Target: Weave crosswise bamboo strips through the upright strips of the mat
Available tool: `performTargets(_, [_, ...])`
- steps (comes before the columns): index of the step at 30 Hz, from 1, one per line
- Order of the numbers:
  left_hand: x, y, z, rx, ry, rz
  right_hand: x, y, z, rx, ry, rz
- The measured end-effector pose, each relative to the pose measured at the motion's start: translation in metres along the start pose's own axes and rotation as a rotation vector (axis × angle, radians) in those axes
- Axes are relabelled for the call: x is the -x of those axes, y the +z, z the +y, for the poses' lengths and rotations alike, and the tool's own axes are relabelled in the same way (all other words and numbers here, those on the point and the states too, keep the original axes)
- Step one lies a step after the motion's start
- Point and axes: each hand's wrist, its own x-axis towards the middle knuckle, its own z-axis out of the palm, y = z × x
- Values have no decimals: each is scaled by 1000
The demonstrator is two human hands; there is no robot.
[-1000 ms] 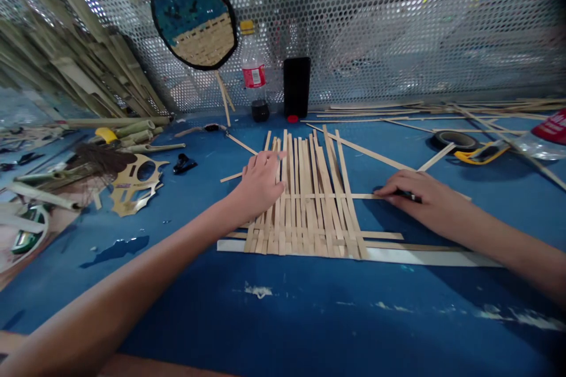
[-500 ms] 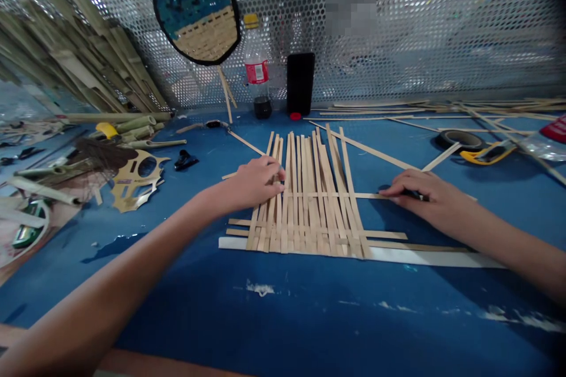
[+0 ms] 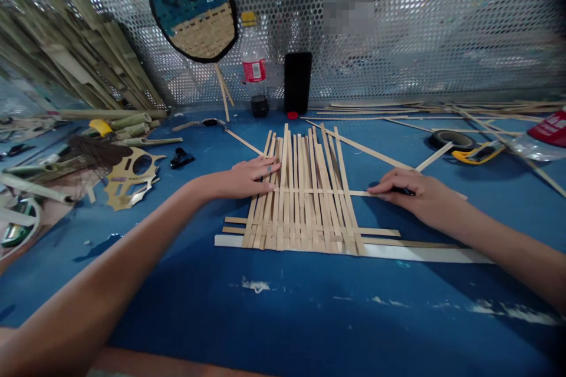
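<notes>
A partly woven panel of bamboo strips [image 3: 305, 212] lies on the blue table, its upright strips fanned out away from me. Across their left side rests my left hand [image 3: 254, 178], fingers stretched out over the strips and thumb near the crosswise strip. Right of the panel, my right hand [image 3: 402, 187] is closed in a pinch on that crosswise bamboo strip [image 3: 358, 192], which runs through the uprights about halfway up. Nearer me, several crosswise strips are woven in close together. A white strip [image 3: 420, 251] lies along the panel's near edge.
Behind stand a cola bottle [image 3: 255, 73], a black phone [image 3: 297, 82] and a round woven fan [image 3: 194, 9] against perforated metal. Black tape [image 3: 453, 140] and a yellow-handled tool [image 3: 477, 154] lie right. Bamboo pieces [image 3: 132, 129] and a gold cut-out plate [image 3: 132, 179] lie left.
My left hand has shifted slightly left, and its fingers have straightened out over the strips. The right hand keeps its pinch on the crosswise strip. The whole view has shifted a little.
</notes>
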Motion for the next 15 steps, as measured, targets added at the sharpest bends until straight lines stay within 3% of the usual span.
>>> performTargets(5, [-14,-8,-7,1,-16,76,0,3,-7,41,-26,16])
performTargets(8, [-43,-14,-17,-26,-44,158,2,4,-5,81,-39,7])
performTargets(12, [-87,-23,-30,-85,-140,351,5,6,-1,147,-63,30])
performTargets(15, [-108,-27,-35,-79,-200,466,7,7,-1,162,-66,30])
